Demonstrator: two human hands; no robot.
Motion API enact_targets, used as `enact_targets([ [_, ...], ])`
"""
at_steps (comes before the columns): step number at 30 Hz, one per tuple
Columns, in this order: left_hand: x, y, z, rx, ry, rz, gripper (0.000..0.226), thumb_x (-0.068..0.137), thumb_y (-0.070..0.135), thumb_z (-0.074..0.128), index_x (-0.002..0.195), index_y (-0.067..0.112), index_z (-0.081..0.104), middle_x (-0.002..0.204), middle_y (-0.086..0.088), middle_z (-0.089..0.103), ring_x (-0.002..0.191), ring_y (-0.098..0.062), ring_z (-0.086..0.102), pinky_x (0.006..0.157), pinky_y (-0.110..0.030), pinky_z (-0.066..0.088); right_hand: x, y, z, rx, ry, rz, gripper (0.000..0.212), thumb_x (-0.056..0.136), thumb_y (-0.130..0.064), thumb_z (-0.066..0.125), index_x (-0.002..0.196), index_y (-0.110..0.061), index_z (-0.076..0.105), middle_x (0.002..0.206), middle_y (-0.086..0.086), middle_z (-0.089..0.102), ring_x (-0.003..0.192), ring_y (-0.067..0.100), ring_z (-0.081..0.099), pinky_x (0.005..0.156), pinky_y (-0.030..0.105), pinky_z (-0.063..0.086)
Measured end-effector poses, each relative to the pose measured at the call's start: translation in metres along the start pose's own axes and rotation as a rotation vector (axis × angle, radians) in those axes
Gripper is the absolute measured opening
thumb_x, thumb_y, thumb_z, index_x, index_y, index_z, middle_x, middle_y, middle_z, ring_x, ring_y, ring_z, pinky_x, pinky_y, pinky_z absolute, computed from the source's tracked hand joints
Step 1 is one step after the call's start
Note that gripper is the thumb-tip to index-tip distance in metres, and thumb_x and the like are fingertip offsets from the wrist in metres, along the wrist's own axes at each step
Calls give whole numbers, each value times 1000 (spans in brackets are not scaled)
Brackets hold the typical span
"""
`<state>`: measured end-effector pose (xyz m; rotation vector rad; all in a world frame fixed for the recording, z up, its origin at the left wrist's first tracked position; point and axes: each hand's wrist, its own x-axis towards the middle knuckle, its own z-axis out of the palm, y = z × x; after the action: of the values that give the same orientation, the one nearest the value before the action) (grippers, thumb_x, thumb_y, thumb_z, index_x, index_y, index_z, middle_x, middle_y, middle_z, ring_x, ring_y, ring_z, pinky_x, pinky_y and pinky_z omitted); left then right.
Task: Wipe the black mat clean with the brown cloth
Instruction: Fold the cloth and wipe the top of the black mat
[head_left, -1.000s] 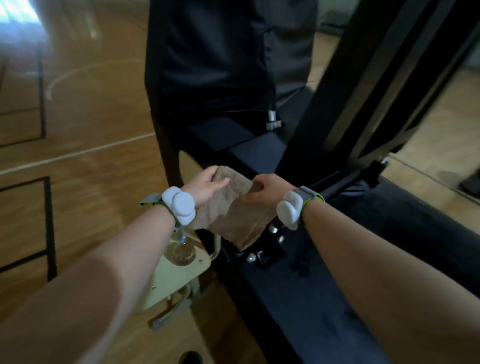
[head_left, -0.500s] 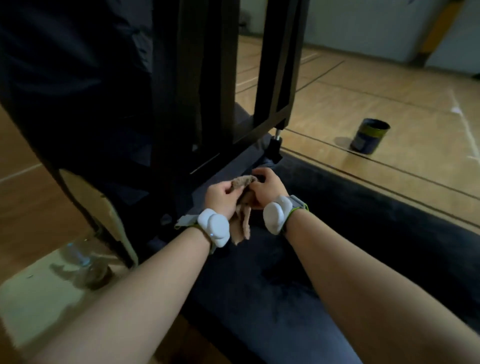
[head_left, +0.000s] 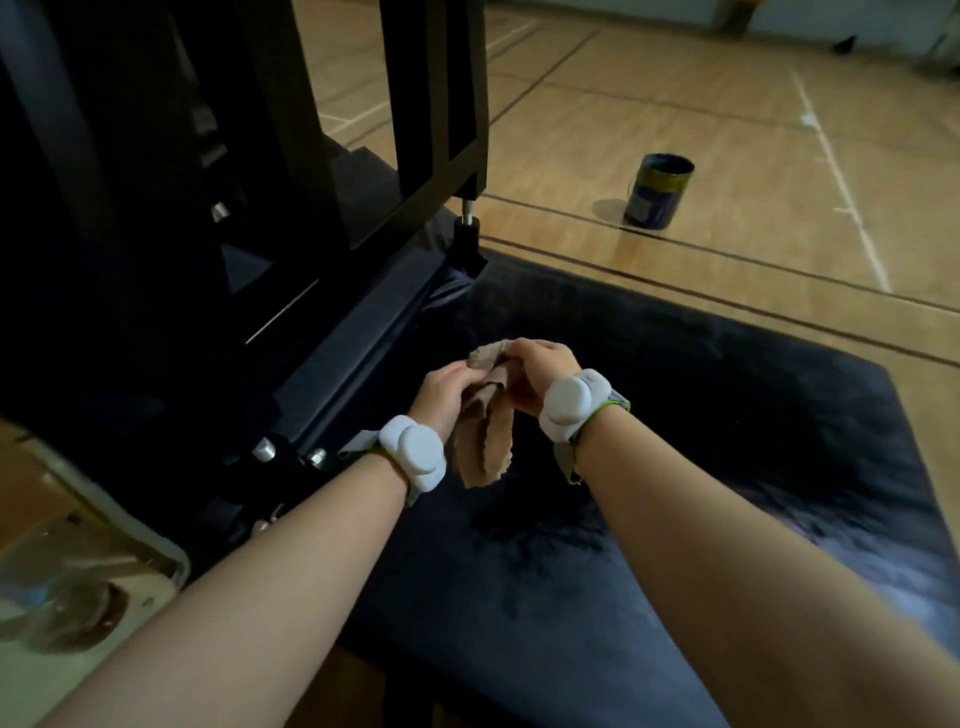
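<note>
Wooden court floor (head_left: 649, 124) is lying under the black mat (head_left: 675, 467), both hands working above the mat.
Nearest the camera, two bare forearms are reaching out over the mat, each wearing a white wrist device. Above the mat's near-left part, the left hand (head_left: 447, 397) is clenching around the upper part of the brown cloth (head_left: 485, 441), and the right hand (head_left: 540, 371) is pinching its bunched top; the cloth's loose ends are hanging down between the wrists, contact with the mat unclear. Left of the mat, a black metal frame (head_left: 311, 156) is standing. Beyond the mat's far edge, a dark can (head_left: 657, 192) is sitting upright on the floor.
</note>
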<state>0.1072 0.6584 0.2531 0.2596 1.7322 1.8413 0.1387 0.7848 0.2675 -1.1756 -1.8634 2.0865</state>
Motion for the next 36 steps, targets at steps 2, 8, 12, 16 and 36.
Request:
enact_targets([
  [2,17,-7,-4,-58,-81,-81,18,82,11,47,92,5,61,86,-13,60,84,-24,57,78,-33,45,21,2,6,2,38,28,16,86,-14,56,78,-5,68,79,17,63,77,33,60,75,47,52],
  [8,83,-30,-27,120,-221,-75,77,61,7,60,134,14,39,123,-8,58,114,-18,56,99,-35,45,115,21,28,-3,68,75,35,68,-27,56,90,-6,71,91,22,68,90,42,65,84,50,53],
  [12,136,-50,-47,277,-100,-86,69,73,-6,67,132,13,37,123,-8,55,116,-20,54,100,-38,45,147,17,52,71,68,151,35,80,-23,54,98,5,67,83,19,64,81,36,63,76,43,53],
  [16,186,-61,-69,60,-3,-157,34,89,-7,50,104,23,59,98,-3,65,93,-17,62,82,-24,50,192,33,66,87,14,185,17,91,-8,51,85,-2,65,76,12,64,73,25,62,66,34,52],
  [36,345,-191,-154,555,114,-233,35,78,28,75,100,14,52,95,2,58,91,-15,58,71,-20,38,338,146,140,-153,-291,178,49,85,8,37,115,-16,67,91,3,68,92,21,65,79,32,49],
])
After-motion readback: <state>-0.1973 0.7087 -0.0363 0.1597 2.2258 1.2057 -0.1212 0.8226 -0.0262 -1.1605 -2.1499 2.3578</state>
